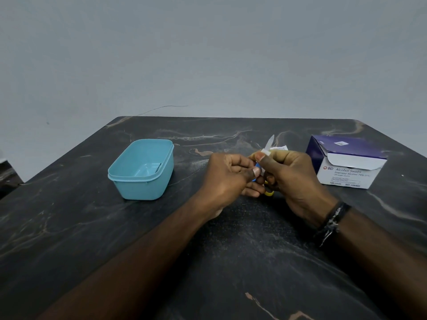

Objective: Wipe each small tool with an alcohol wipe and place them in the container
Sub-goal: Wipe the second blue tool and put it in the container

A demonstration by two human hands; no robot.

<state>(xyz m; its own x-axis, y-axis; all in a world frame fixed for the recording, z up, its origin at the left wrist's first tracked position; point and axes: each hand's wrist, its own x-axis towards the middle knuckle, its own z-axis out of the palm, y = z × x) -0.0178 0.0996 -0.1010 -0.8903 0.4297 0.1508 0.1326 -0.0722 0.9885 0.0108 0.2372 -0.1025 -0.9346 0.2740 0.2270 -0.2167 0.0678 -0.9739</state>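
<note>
Dark marble table [92, 227] | box [346, 167] reads "BD Alcohol Swabs"

The worktop [92, 227] is black marble-patterned with pale tan veins. At ten o'clock sits a light teal container [141, 169]. The scissors [269, 158] show a silver blade and yellow and blue handles. At two o'clock, the swab box [346, 165] is purple and white. The wristband [332, 221] is black.

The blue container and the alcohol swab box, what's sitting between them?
In the head view, between the blue container and swab box are both hands, left hand and right hand, gripping small scissors.
</note>
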